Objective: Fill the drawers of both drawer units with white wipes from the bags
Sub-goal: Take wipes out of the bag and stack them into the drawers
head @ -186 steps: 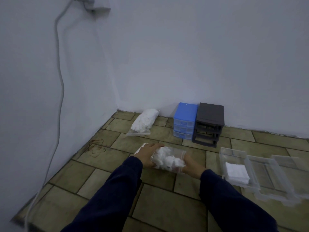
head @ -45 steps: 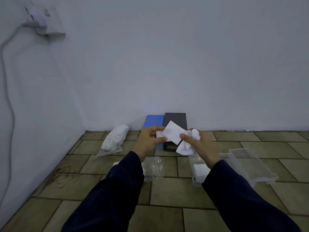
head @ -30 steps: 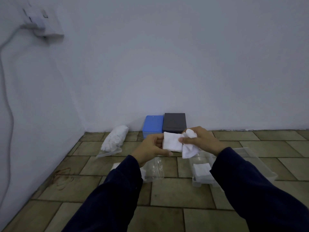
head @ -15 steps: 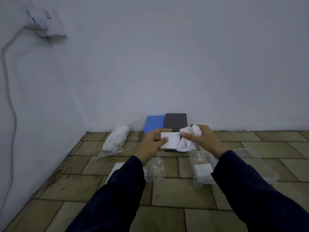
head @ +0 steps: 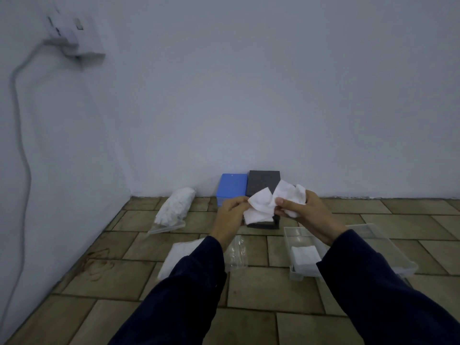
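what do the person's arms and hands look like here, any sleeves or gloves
Both arms wear long, dark navy sleeves of plain cloth with no visible markings, ending at the wrists. The left hand and right hand are bare: no gloves, and no rings or watch can be seen.

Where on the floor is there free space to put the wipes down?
Bare tiles lie between the full bag and the blue unit, and right of the clear drawers. Crowded: between the emptied bag and drawer with wipes.
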